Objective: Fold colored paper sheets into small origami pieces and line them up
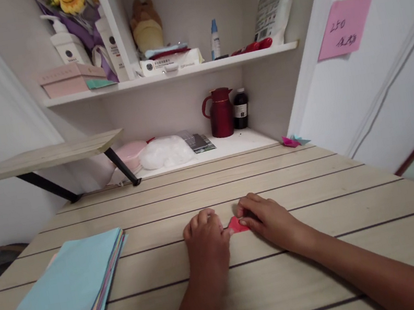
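A small piece of folded red paper point(236, 224) lies on the striped wooden tabletop point(165, 283), between my two hands. At its left edge is my left hand point(206, 237), fingers curled and the thumb tip touching the paper. My right hand point(265, 217) closes on the paper's right side, thumb on top and the fingers bent behind it. Parts of the paper are hidden under the fingertips. A stack of coloured paper sheets point(62, 285), light blue on top, rests to the left of my hands.
Folded pink and teal paper pieces point(291, 142) sit at the table's back right corner. Behind stands a shelf unit holding a dark red jug point(220, 113), a dark bottle point(240, 108) and a white bundle point(166, 152). A small raised shelf point(44, 156) juts out at back left.
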The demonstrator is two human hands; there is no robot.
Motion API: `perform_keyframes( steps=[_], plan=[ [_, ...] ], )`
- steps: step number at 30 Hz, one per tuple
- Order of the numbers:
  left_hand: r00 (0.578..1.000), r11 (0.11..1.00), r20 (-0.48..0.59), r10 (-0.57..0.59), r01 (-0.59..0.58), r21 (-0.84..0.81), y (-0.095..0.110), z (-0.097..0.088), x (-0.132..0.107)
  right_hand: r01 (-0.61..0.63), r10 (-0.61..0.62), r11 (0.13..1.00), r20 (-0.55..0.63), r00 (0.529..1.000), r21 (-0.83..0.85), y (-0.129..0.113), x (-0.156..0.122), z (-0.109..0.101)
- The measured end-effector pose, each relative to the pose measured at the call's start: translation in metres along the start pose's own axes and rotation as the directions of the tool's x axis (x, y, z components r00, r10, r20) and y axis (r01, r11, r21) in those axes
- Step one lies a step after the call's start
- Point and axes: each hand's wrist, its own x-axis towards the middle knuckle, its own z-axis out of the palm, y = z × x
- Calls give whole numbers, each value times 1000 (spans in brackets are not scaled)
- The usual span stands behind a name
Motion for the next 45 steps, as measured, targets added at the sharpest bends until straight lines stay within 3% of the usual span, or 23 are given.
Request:
perform_keyframes(
  steps=[4,7,10,12,16,20,24,26,29,34,45],
  plan=[
    [993,998,-98,59,-62,-21,-13,-3,-1,-13,13,1000,-1,1000,7,-2,1,-1],
    [953,968,-171,249,-241,63,-18,-7,0,-26,26,1000,-13,1000,6,-3,2,-1],
    [896,893,-62,439,-428,138,-17,-6,-2,-23,23,1000,-25,999,3,-2,3,0],
    [869,859,51,493,-495,134,-15,-5,-6,-18,18,1000,-33,999,7,-2,4,1],
    [885,886,197,423,-449,114,-10,-5,-14,-5,6,1000,-42,999,25,-1,3,1],
    [894,916,258,365,-395,75,-10,-8,-19,52,-50,996,-37,998,73,1,-3,-6],
    [897,924,271,349,-377,58,-12,-8,-20,203,-192,974,-105,976,103,0,-9,-17],
    [898,925,266,351,-377,52,-13,-6,-20,263,-258,964,-106,960,32,-4,-11,-20],
    [899,925,262,351,-376,53,-14,-4,-20,318,-325,933,-17,945,-166,-13,-14,-19],
    [910,939,279,307,-337,64,-14,-7,-24,383,-377,835,97,921,-395,-27,-23,-15],
    [956,963,215,200,-232,139,-9,-6,-27,373,-361,842,107,926,-389,-23,-21,-16]
  ],
)
